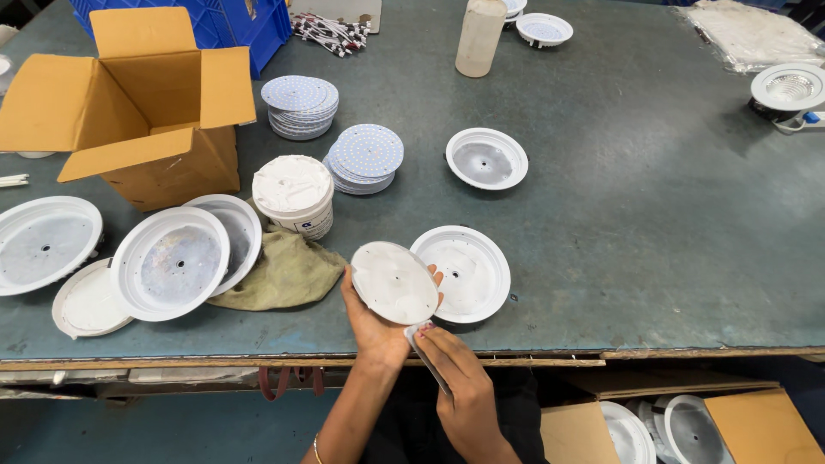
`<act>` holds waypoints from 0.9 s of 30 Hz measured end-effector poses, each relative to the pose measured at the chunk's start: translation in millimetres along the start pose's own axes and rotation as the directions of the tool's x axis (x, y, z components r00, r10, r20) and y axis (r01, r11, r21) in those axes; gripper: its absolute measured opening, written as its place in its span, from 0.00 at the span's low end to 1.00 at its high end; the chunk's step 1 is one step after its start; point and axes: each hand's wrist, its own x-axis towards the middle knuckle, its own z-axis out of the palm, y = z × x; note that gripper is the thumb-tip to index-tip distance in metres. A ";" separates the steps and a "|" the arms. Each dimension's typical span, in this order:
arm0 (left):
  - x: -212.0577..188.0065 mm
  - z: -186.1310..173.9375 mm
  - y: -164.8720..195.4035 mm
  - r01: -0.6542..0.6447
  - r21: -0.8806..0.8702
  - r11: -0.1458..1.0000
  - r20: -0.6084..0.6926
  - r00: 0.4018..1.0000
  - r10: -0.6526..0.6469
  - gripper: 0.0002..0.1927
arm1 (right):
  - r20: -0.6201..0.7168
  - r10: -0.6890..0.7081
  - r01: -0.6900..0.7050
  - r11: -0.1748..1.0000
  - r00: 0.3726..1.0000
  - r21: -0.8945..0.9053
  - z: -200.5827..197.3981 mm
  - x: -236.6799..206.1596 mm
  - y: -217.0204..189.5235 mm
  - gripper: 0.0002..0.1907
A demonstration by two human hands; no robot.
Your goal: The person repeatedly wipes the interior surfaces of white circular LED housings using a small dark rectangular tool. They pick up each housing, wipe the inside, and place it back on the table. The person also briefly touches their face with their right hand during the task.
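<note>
My left hand (375,323) holds a round white disc (394,282) up by its lower edge, flat face toward me, smeared with white paste. My right hand (462,380) sits just below it at the table's front edge, gripping a thin flat metal blade (427,359) whose tip touches the disc's bottom rim. Directly right of the disc a white round lamp housing (470,271) lies open side up on the table. A white tub of paste (293,194) stands to the upper left, beside a crumpled olive cloth (282,271).
Several more white housings (172,262) overlap at the left, another (485,158) lies mid-table. Two stacks of round LED boards (367,157) sit behind the tub. An open cardboard box (142,103), blue crate (232,24) and beige bottle (478,36) stand at the back.
</note>
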 end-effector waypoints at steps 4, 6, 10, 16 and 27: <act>12.3 4.9 8.6 0.064 -0.085 0.994 0.027 0.998 -0.062 0.53 | -0.053 0.240 -0.232 0.965 0.969 0.123 -13.2 3.3 24.1 0.17; 19.2 7.1 15.2 0.068 -0.077 0.995 0.032 0.997 -0.065 0.53 | -0.094 0.435 -0.387 0.866 0.896 0.317 -29.8 5.7 49.3 0.17; 33.6 3.6 23.0 0.110 -0.068 0.992 0.070 0.992 -0.105 0.53 | -0.302 0.609 -0.437 0.763 0.734 0.477 -65.7 7.7 118.2 0.19; 66.9 -1.8 2.8 -0.059 0.376 0.925 0.173 0.985 -0.008 0.52 | -0.568 0.562 -0.389 0.827 0.601 0.405 -106.9 7.8 218.3 0.15; 90.6 -4.6 -20.0 -0.343 0.591 -0.730 0.379 0.917 -0.123 0.46 | -0.616 0.541 -0.331 0.840 0.573 0.430 -105.5 0.5 242.9 0.15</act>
